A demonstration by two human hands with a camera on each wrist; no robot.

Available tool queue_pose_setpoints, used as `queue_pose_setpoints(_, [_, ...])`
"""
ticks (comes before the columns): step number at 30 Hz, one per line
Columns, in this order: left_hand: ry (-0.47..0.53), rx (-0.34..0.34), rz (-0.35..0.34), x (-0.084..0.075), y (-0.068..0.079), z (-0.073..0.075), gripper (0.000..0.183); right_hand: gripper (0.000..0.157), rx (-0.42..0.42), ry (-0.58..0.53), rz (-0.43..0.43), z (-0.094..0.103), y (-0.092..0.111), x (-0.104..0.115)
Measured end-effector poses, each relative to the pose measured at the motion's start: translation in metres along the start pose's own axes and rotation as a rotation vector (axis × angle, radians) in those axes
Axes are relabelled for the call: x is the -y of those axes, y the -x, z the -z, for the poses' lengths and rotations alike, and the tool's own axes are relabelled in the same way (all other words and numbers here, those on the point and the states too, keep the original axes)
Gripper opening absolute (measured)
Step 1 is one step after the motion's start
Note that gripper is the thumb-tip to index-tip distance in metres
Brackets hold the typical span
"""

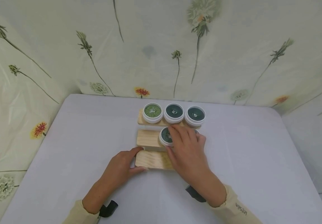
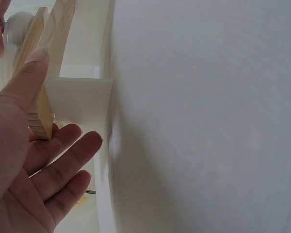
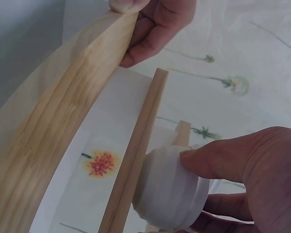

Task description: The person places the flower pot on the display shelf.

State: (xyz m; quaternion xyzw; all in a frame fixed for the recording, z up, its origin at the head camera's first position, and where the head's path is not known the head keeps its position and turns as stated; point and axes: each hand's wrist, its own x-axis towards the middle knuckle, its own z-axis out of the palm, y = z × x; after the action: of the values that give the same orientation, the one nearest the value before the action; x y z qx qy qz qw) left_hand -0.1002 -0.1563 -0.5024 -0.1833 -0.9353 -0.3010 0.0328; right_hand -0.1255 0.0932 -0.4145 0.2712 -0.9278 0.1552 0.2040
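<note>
A tiered stand has three pale wooden shelves; its lowest front board [image 1: 153,160] is bare on the left part. My left hand [image 1: 121,165] grips the left end of that board, thumb on the near edge and index finger at the far one. In the left wrist view, a white side panel [image 2: 80,97] stands below the wood. My right hand [image 1: 188,152] holds a round white jar [image 3: 169,189] with a dark green speckled top, on the middle shelf [image 1: 148,138]. Part of another jar [image 1: 196,131] shows behind its fingers.
On the back shelf [image 1: 140,119] stand three white jars: a light green one [image 1: 153,111] at left, then two dark green ones [image 1: 174,111]. The white-covered table [image 1: 250,161] ends at a flower-patterned curtain [image 1: 149,56]. Black wrist straps [image 1: 108,209] show at both cuffs.
</note>
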Motion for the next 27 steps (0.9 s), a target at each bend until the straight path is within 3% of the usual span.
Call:
queue_pose_setpoints(22, [-0.004,0.011,0.012,0.000,-0.001,-0.001,0.069,0.058,-0.039,-0.029,-0.014,-0.003,0.010,-0.007])
queue_pose_setpoints(27, [-0.002,0.019,0.026,0.000,-0.001,0.000,0.070,0.061,-0.100,-0.062,-0.048,-0.002,0.019,-0.013])
